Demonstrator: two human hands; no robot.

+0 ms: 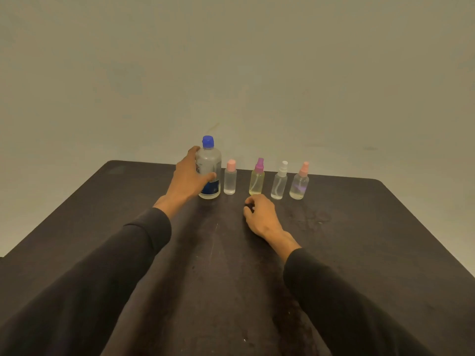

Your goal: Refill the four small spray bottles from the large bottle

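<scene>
- The large bottle (pixel 209 173), blue-capped and still closed, stands at the table's (pixel 102 217) far edge, about 11 o'clock from the table's middle.
- The left hand (pixel 186 179) wraps its fingers round the bottle's waist, a sound place to hold; clear smooth plastic, likely slippery and fairly heavy with liquid.
- Four small spray bottles (pixel 257 179) line up toward 3 o'clock, light and easily toppled.
- The right hand (pixel 259 214) rests loosely curled, holding nothing.

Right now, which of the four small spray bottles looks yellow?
The purple-topped bottle, second from the left of the four; its contents look yellow, while the others look clear.
</scene>
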